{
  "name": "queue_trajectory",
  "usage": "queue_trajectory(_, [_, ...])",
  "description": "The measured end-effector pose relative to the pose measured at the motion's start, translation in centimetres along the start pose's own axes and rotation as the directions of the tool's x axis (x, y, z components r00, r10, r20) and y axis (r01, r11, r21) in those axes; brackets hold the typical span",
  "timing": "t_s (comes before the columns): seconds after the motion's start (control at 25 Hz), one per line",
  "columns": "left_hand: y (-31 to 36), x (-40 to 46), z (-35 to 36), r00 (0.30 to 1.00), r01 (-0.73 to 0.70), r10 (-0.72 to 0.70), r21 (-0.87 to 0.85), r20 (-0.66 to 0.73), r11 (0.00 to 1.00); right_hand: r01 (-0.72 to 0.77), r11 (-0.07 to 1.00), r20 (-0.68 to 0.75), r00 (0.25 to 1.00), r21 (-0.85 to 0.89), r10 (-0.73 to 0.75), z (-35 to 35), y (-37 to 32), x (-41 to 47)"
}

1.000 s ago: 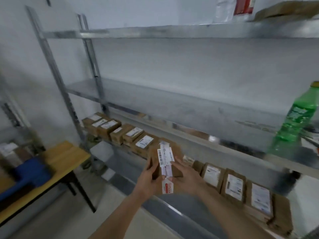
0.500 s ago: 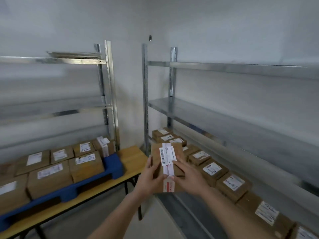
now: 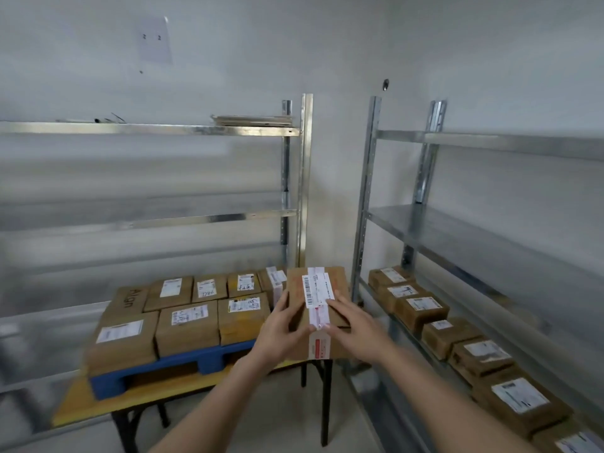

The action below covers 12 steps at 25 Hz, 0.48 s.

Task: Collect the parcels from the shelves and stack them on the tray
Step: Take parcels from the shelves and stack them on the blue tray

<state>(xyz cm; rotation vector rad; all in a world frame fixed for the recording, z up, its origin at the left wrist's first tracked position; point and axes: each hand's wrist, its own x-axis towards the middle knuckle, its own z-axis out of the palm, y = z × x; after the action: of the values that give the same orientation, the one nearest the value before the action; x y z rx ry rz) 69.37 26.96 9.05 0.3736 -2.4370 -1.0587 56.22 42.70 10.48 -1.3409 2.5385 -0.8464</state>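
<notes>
A brown cardboard parcel with a long white barcode label and a red-and-white sticker [image 3: 318,308] is held upright between both hands, the left hand [image 3: 281,335] curled round its left edge and the right hand [image 3: 353,331] laid over its right face, so the two-handed grip is clamped on the parcel. Over the last second the view has been swung away from the grey metal shelving [image 3: 490,237], which now lies to the right of the grip, and the blue plastic pallet tray [image 3: 170,364] on the yellow wooden tabletop [image 3: 183,392] has been brought into sight just left of and beyond the grip. The carry is therefore judged nearly done, with placement on the tray's brown labelled boxes [image 3: 186,322] the step in hand. The lower part of the parcel is covered by the hands, the fingers behind it cannot be seen, and the left-hand metal rack [image 3: 147,220] is smeared by motion blur. The printing on the labels is too small to be read.
</notes>
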Motion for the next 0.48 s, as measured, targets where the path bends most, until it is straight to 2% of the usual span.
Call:
queue_trajectory(0.24, [-1.3, 4.6, -0.6, 0.989, 0.115, -0.108, 0.065, -0.101, 0.991, 0.104, 0.994, 0.062, 0.992, 0.024, -0.105, -0.5, 1.3, 7.3])
queue_trajectory(0.48, [-2.5, 8.3, 0.9, 0.978, 0.157, -0.146, 0.065, -0.149, 0.985, 0.15, 0.988, 0.106, 0.983, 0.026, -0.152, -1.0, 3.5, 11.7])
